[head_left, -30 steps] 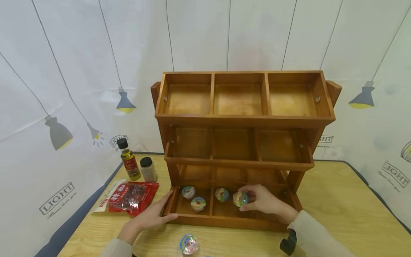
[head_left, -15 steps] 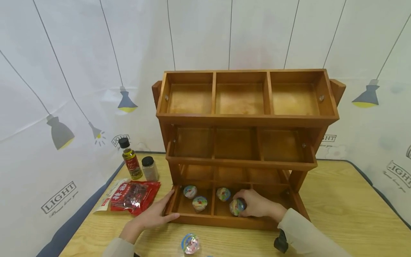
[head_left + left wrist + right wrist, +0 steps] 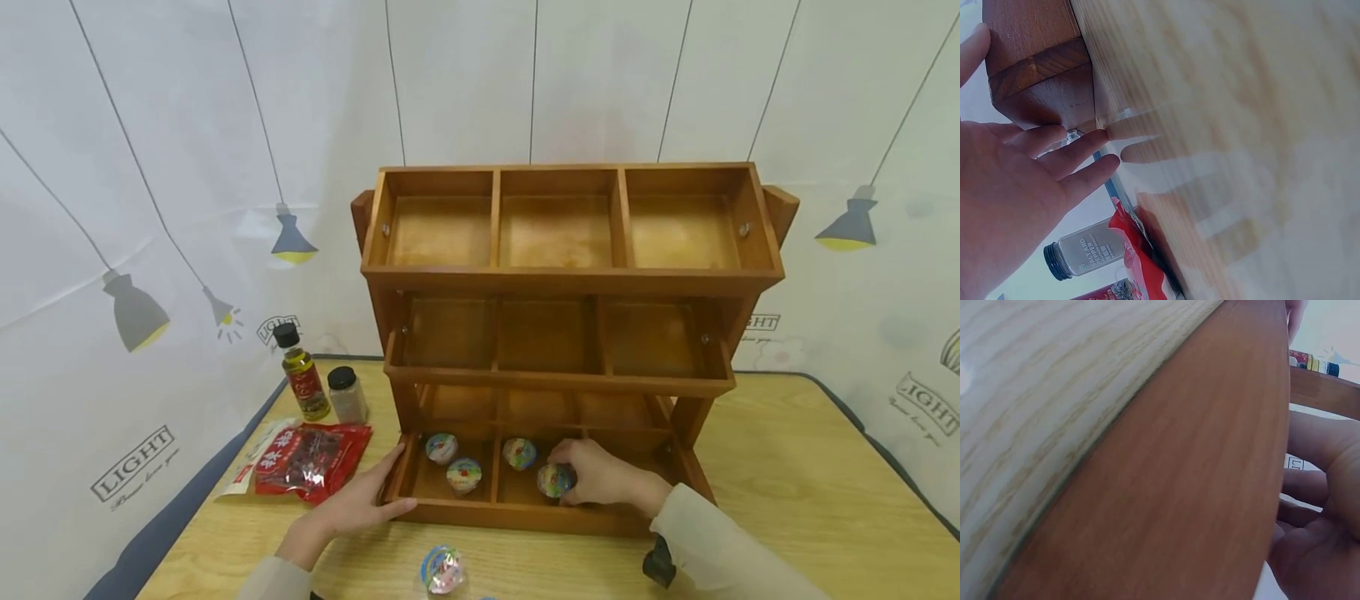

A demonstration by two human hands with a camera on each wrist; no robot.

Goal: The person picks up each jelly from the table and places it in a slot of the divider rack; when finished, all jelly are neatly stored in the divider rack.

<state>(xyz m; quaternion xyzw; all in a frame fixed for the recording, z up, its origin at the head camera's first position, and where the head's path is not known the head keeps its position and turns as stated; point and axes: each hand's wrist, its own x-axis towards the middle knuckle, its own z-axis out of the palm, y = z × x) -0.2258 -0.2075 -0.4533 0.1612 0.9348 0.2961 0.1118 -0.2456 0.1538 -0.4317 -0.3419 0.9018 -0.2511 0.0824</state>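
In the head view my right hand (image 3: pixel 596 475) pinches a small jelly cup (image 3: pixel 553 481) with a printed foil lid, low in the middle compartment of the shelf's bottom tray (image 3: pixel 540 518). Another jelly cup (image 3: pixel 519 453) sits behind it, and two more, a rear jelly cup (image 3: pixel 441 448) and a front jelly cup (image 3: pixel 463 475), lie in the left compartment. My left hand (image 3: pixel 352 502) rests at the tray's front left corner, thumb along the front and fingers extended at the side. The right wrist view hides the cup behind the tray's front board (image 3: pixel 1191 462).
Nearer me on the table lies a pink and blue jelly cup (image 3: pixel 442 570). Left of the wooden shelf (image 3: pixel 570 282) stand an oil bottle (image 3: pixel 306 383) and a pepper jar (image 3: pixel 347 396), with a red food packet (image 3: pixel 311 461) before them. Two upper tiers overhang the tray.
My right hand has lowered the jelly cup toward the front of the middle compartment, slightly left and nearer me, turning its lid. My left hand stays at the tray corner.
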